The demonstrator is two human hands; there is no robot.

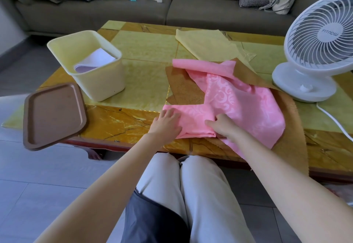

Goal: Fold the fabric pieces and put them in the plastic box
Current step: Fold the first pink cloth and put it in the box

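While the left hand [168, 121] presses flat, fingers straight and slightly apart, on the folded near part of the pink patterned fabric piece [248, 107], the right hand [222, 127] seems to pinch the fold's edge, its fingertips partly hidden, so folding is probably midway. Next, the loose far half, rumpled over a brown fabric piece [183, 87] near the front edge of the yellow marble-patterned table [124, 124], needs drawing over the fold. The white table fan [315, 51] crowds the right, but open tabletop leads left to the cream plastic box [107, 82].
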